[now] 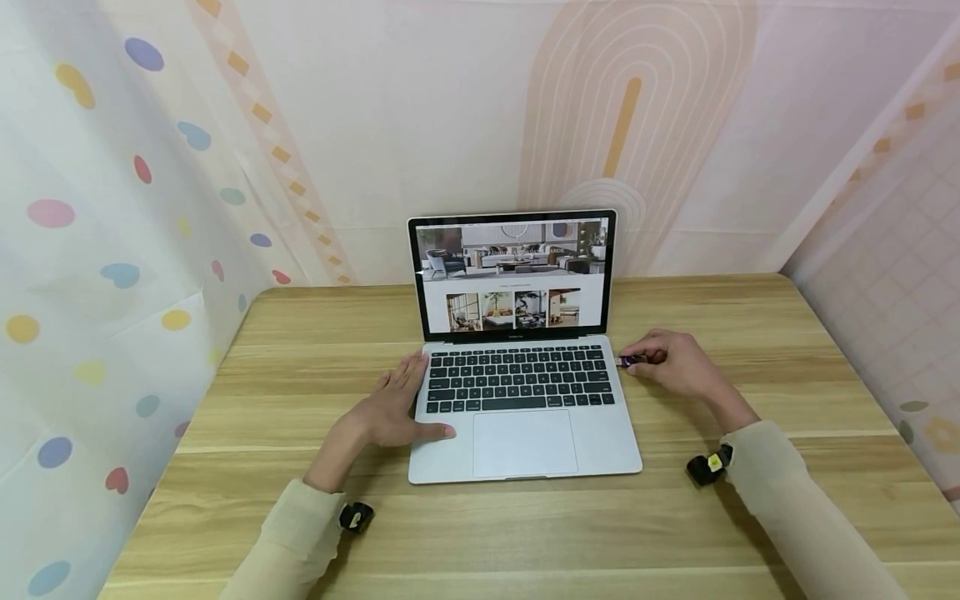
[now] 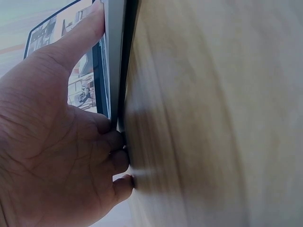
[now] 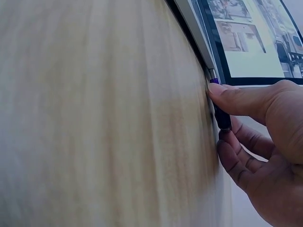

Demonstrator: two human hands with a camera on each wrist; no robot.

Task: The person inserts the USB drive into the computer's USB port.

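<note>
A silver laptop (image 1: 525,446) stands unfolded on the wooden table, its lit screen (image 1: 517,283) showing a page of room photos. My left hand (image 1: 393,408) rests on its left side, thumb on the palm rest and the other fingers along the side edge. At the laptop's right edge my right hand (image 1: 675,362) pinches a dark purple USB stick (image 1: 634,361) between thumb and fingers. The metal end of the stick points at the laptop's side and meets the edge in the right wrist view, where the stick's dark body (image 3: 221,118) shows under the thumb.
The wooden table (image 1: 525,533) extends around the laptop, with a patterned curtain (image 1: 360,125) hanging behind it and at both sides. Small black cameras sit at the left wrist (image 1: 356,517) and the right wrist (image 1: 705,470).
</note>
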